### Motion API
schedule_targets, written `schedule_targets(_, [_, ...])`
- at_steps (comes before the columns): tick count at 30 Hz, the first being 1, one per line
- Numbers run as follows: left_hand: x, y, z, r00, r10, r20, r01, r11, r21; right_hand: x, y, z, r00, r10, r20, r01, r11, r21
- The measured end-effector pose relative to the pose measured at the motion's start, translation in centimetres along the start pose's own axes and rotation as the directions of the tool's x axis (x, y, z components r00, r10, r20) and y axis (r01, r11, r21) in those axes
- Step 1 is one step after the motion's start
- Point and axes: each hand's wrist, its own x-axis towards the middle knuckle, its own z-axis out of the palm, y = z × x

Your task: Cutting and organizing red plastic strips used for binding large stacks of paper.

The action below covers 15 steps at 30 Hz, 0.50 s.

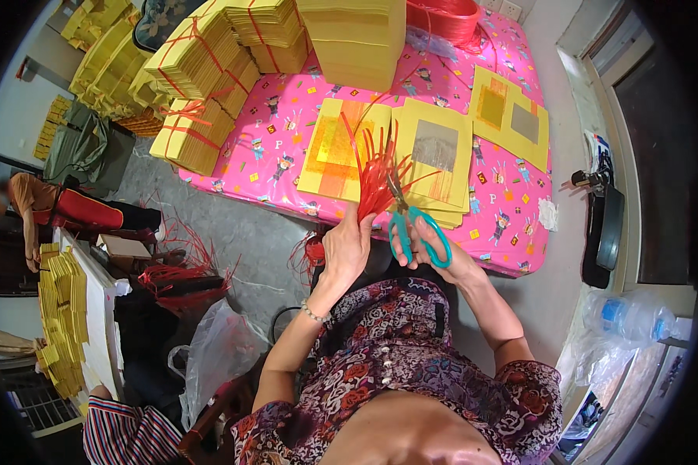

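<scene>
My left hand (347, 246) is closed round the lower end of a bunch of red plastic strips (376, 184), whose loose ends fan out upward. In my right hand (451, 260) is a pair of scissors (401, 208) with teal handles, the fingers through the loops. Its blades point away from me and lie against the right side of the bunch; how far apart they are, I cannot tell. Beneath both lie yellow paper sheets with an orange and gold print (326, 182) and yellow sheets with a silver rectangle (459, 163), on a table with a pink patterned cover (275, 182).
Yellow paper bundles tied with red strips (186, 143), a tall yellow stack (353, 43) and a red coil (450, 23) stand at the back. More sheets (531, 128) lie right. Left are loose red strips (182, 275), a plastic bag (221, 349) and two people (37, 203).
</scene>
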Motion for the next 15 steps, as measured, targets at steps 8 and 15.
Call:
schedule_targets(8, [-0.22,-0.23,0.4,0.999,0.042,-0.013,-0.041,0.997,0.061,0.4,-0.53,0.3,0.995,-0.06,-0.074,0.068,0.993,0.097])
schedule_targets(15, [-0.29,-0.67,0.63,0.997,0.057,-0.042,-0.055,0.997,0.054,-0.12,-0.24,0.53,0.985,-0.048,-0.164,0.063,0.994,0.089])
